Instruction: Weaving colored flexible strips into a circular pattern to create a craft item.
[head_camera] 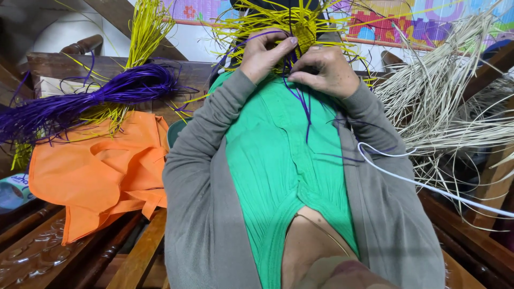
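- Two hands meet at the top middle of the view, close against our chest: our left hand (266, 53) and our right hand (325, 68) both pinch at a small yellow woven piece (302, 29) with loose strands fanning out of it.
- Our left hand is closed, thumb and fingers curled onto the weave's lower edge; our right hand is closed too, fingertips pinching a purple strand (303, 105) that trails down over our green top.
- We judge the woven piece light and springy: the strips look thin, stiff enough to stand out straight, and likely to kink or split if bent sharply. Holding it at the woven core, not by the free ends, looks safest.
- The purple strand seems smooth and slippery; a pinch near the weave would control it best.
- Toward the left edge of the wooden bench (140, 251), a purple bundle (101, 93) lies over an orange cloth (99, 168), with more yellow strips (143, 27) rising behind it.
- At the right side, a heap of pale natural fibre (455, 101) spreads out, and a white cord (423, 184) crosses our grey sleeve.
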